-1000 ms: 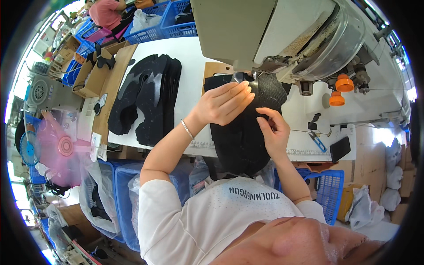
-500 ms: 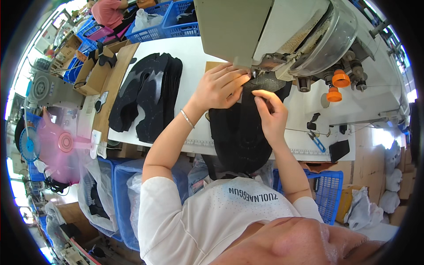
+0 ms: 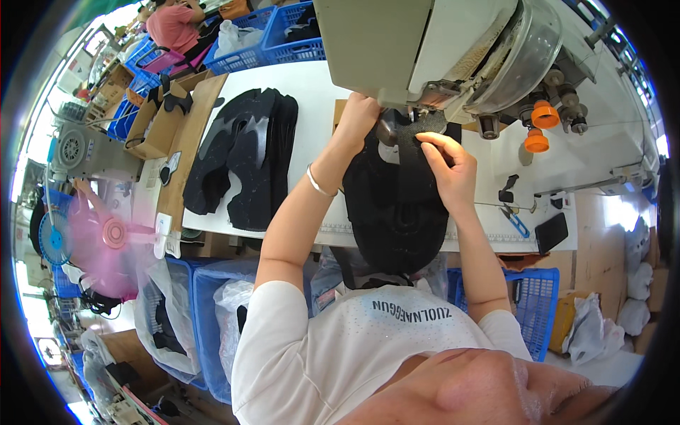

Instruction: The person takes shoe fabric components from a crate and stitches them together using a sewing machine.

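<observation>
A black fabric piece (image 3: pixel 397 219) with a rounded near end lies under the sewing machine (image 3: pixel 414 53) and hangs over the table's front edge. Its far end, with a grey speckled patch (image 3: pixel 428 124), sits at the machine's needle area. My left hand (image 3: pixel 360 117) is closed at the far left edge of the piece, beside the machine head; what its curled fingers hold is hidden. On the right side of the piece, my right hand (image 3: pixel 453 166) pinches the black fabric between thumb and forefinger, just nearer to me than the speckled patch.
Stacked black cut pieces (image 3: pixel 244 156) lie left on the white table (image 3: pixel 312 127). Blue-handled snips (image 3: pixel 515 221) and a dark flat item (image 3: pixel 552 233) lie at right. A pink fan (image 3: pixel 113 234) stands at left. Blue crates (image 3: pixel 535 304) sit below. Another person (image 3: pixel 173 28) sits far left.
My left hand has pulled back from the needle to the left and curled closed, uncovering the fabric there. My right hand stays on the right side. The view has shifted slightly.
</observation>
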The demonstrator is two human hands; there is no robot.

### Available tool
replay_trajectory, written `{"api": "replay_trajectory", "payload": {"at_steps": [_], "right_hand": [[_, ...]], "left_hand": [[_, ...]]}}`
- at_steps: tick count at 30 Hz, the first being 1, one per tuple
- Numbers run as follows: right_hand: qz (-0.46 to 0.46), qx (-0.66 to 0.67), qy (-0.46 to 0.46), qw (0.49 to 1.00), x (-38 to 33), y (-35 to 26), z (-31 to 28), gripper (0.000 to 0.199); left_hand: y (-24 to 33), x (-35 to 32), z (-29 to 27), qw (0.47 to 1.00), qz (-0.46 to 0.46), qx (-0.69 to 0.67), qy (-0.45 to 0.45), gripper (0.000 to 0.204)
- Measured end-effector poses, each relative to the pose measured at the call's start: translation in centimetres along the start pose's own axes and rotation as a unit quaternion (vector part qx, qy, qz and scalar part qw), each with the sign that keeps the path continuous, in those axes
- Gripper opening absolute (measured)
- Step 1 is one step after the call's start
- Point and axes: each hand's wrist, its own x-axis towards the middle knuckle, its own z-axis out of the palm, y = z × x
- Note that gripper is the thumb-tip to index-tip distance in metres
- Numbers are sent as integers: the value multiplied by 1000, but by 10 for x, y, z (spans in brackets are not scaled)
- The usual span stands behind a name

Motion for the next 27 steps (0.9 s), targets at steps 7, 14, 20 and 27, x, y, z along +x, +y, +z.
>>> {"api": "replay_trajectory", "payload": {"at_steps": [7, 14, 20, 27], "right_hand": [[-75, -66, 35, 994, 10, 17, -18, 15], [55, 2, 13, 998, -47, 55, -54, 15], [103, -18, 34, 994, -86, 81, -43, 13], [33, -110, 61, 991, -100, 77, -19, 14]], "left_hand": [[0, -35, -7, 965, 182, -129, 136, 13], [106, -96, -167, 937, 217, -130, 241, 28], [40, -43, -330, 963, 12, 192, 189, 34], [10, -61, -259, 644, 176, 683, 296, 57]]}}
